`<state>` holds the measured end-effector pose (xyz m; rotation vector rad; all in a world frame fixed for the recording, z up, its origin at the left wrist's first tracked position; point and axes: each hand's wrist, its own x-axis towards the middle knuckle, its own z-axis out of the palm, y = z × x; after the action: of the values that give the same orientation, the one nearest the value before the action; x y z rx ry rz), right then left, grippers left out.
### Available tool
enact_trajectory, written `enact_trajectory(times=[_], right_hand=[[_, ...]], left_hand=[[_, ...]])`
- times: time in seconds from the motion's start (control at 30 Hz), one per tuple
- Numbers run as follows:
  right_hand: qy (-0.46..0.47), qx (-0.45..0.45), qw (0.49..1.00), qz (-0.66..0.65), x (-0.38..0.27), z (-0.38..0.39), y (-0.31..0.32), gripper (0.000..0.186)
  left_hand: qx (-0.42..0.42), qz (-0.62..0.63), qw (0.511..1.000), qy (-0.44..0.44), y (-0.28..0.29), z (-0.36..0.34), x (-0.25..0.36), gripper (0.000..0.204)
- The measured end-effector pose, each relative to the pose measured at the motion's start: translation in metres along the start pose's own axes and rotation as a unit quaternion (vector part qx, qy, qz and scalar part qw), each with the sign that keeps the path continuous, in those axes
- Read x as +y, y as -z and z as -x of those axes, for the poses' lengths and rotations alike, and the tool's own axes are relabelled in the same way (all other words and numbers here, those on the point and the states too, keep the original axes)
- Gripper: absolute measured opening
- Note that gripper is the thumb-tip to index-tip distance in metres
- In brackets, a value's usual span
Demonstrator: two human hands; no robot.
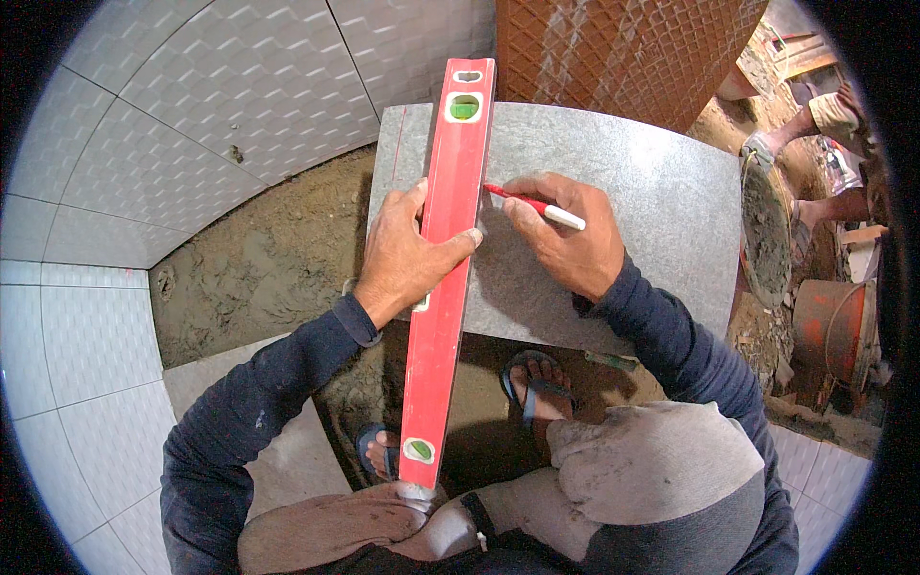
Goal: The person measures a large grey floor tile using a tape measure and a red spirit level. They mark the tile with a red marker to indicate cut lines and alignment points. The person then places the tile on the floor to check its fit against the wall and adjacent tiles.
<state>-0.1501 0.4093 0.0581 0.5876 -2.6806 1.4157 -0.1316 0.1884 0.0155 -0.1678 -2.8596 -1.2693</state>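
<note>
My left hand grips a red spirit level with green vials, its thumb across the top face. The level lies lengthwise over a grey speckled tile and reaches down to my knee. My right hand holds a red marker with a white end, its tip at the level's right edge, on or just above the tile. A thin red line runs near the tile's left edge.
White patterned tiled walls, wet mortar bedding, laid tile and a brown textured board surround me. At right, a co-worker's hand is by a mortar pan, near a bucket. My sandalled feet are below the tile.
</note>
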Motion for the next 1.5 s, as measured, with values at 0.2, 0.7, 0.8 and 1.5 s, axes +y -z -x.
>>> enact_trajectory(times=[0.2,0.7,0.8,1.5], right_hand=[[0.016,0.001,1.0,0.009,-0.001,0.005,-0.001,0.021],[-0.158,-0.062,0.949,-0.265,-0.025,0.011,0.039,0.044],[-0.113,-0.218,0.942,-0.231,-0.041,0.023,0.027,0.039],[0.125,-0.106,0.928,0.336,-0.01,-0.027,0.109,0.076]], left_hand=[[0.005,0.037,0.999,-0.015,-0.001,-0.001,-0.001,0.059],[0.026,0.33,0.943,0.027,0.072,0.03,0.045,0.06],[0.093,0.342,0.934,-0.04,0.111,0.037,0.065,0.064],[0.09,0.619,0.767,0.144,0.096,-0.021,-0.035,0.037]])
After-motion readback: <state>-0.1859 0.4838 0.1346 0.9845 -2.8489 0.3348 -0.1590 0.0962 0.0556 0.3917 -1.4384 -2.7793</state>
